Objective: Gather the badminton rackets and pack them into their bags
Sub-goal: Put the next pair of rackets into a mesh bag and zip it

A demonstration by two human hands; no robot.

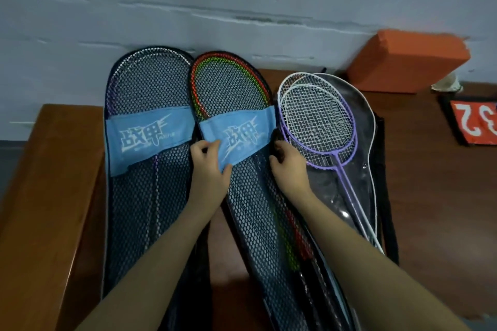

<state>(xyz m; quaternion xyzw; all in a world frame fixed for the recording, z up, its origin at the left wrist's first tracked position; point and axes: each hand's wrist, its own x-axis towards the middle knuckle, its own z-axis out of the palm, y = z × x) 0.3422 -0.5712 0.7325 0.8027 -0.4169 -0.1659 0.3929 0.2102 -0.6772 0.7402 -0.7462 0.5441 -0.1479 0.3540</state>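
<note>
Two black mesh racket bags with blue bands lie side by side. The left bag (146,196) holds rackets with pale and purple frames. The middle bag (250,212) holds red and green rackets (200,94). My left hand (208,166) pinches the lower left corner of the middle bag's blue band (239,134). My right hand (289,166) grips that bag's right edge. To the right, a purple racket (320,121) and a white racket (368,105) lie on a clear bag (349,191).
The bags rest on a brown wooden surface (435,169) against a pale wall. An orange block (408,62) sits at the back right. A red card with white numbers (476,122) lies at the right edge. A wooden panel (51,183) stands at the left.
</note>
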